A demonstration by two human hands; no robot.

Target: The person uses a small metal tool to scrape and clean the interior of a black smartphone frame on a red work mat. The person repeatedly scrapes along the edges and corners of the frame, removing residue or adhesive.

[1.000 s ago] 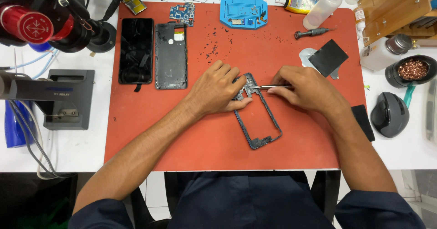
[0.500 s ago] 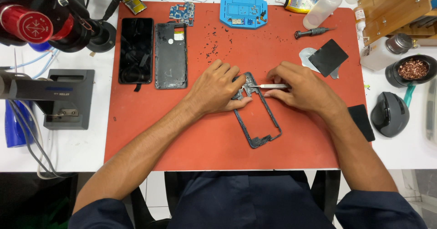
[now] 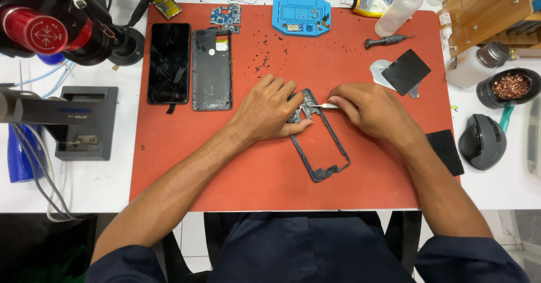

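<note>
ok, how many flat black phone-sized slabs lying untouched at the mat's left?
2. Black screen panel nearest the mat's left edge; dark back cover right beside it. The open phone frame under the left hand and right hand isn't counted.

You had a single head-worn camera that looked almost straight down from above your seat, close enough that the flat red rubber work mat (image 3: 225,165) filled most of the view, with your forearms entering from the bottom edge.

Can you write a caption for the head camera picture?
Left hand steadies a phone frame while right hand works tweezers on it.
</note>
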